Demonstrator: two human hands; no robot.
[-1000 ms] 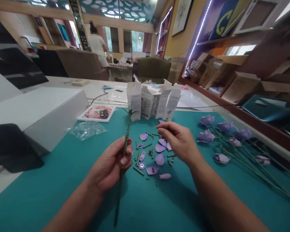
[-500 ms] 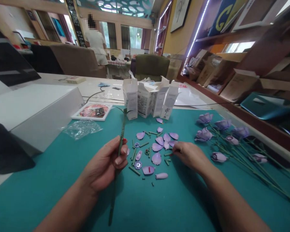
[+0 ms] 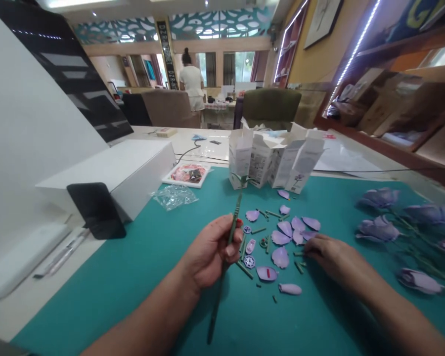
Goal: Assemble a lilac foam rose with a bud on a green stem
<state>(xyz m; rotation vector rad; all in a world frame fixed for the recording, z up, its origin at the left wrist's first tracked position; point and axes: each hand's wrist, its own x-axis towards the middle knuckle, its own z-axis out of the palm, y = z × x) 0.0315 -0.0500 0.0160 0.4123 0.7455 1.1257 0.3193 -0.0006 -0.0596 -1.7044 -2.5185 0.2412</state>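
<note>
Green flower stem (image 3: 238, 203) leaning in the left hand (image 3: 213, 249) above a teal mat (image 3: 107, 287)
The left fingers are pinching its shaft, a small red piece (image 3: 239, 223) showing beside them; the right hand (image 3: 333, 257) is reaching down beside lilac petals (image 3: 311, 224) and a green tube (image 3: 298, 254), its grip impossible to tell; the stem is probably feeling light, smooth and fairly stiff; its leafy tip is looking fragile, so the bare shaft below the ribs is seeming the safer hold.
</note>
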